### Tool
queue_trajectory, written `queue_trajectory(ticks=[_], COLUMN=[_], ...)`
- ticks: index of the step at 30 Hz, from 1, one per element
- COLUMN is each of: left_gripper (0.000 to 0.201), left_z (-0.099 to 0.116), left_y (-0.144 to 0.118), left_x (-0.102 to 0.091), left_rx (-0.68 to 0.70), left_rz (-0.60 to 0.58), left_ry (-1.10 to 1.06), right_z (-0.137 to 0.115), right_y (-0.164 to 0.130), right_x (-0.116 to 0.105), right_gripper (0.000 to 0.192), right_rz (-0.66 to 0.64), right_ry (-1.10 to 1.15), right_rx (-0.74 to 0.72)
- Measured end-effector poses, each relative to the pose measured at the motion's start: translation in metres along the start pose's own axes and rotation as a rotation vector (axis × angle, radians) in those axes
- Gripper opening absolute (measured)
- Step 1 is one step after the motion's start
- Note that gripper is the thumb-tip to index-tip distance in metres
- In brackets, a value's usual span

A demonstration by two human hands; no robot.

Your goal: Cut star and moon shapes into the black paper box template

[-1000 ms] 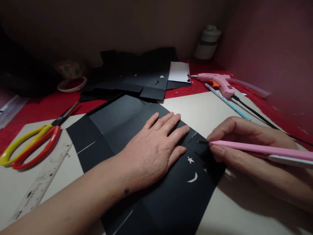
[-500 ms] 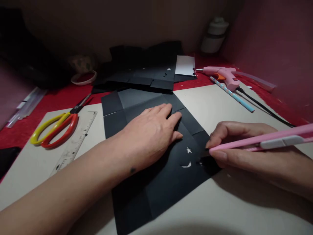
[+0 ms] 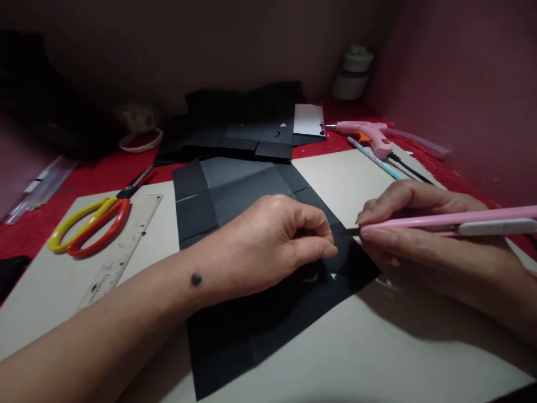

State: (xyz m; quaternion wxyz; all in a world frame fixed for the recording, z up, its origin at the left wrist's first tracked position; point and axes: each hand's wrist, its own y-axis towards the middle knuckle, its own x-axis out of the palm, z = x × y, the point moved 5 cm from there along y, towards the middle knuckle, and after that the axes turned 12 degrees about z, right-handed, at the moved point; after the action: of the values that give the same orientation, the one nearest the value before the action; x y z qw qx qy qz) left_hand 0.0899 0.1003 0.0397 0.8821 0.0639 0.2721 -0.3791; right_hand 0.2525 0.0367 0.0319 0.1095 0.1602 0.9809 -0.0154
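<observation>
A creased black paper sheet (image 3: 235, 193) lies on a beige board (image 3: 344, 184). My left hand (image 3: 272, 240) rests over its right part with the fingers curled, thumb and forefinger pinched together close to the knife's tip; what they pinch is too small to tell. My right hand (image 3: 423, 232) grips a pink craft knife (image 3: 453, 219), blade pointing left and meeting the left fingertips above the paper. Small white cut-outs in the paper peek out from under my left hand.
Yellow and red scissors (image 3: 90, 226) and a clear ruler (image 3: 121, 249) lie at the left. A stack of black paper pieces (image 3: 239, 126) sits behind. A pink glue gun (image 3: 369, 134) with its cord and a blue striped pencil (image 3: 375, 160) lie at the back right. A white jar (image 3: 352, 73) stands by the wall.
My left hand went from flat on the paper to curled with fingertips pinched at the knife tip. The star and moon cut-outs are now mostly covered. The knife lifted slightly.
</observation>
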Motion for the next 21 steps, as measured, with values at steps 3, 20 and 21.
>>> queue_trajectory(ticks=[3,20,21], left_gripper=[0.02,0.066,0.074], left_z=[-0.003,-0.035,-0.035], left_y=[0.003,0.014,0.014], left_x=[-0.013,-0.011,-0.01], left_rx=[0.072,0.186,0.178], left_rz=[0.079,0.074,0.076], left_ry=[0.223,0.887,0.876], right_z=[0.004,0.005,0.004], right_y=[0.002,-0.007,-0.005], right_x=[-0.001,0.008,0.008], right_gripper=[0.021,0.012,0.011], right_rz=[0.002,-0.111,-0.08], right_ry=[0.086,-0.268,-0.28], right_rx=[0.048,-0.125,-0.14])
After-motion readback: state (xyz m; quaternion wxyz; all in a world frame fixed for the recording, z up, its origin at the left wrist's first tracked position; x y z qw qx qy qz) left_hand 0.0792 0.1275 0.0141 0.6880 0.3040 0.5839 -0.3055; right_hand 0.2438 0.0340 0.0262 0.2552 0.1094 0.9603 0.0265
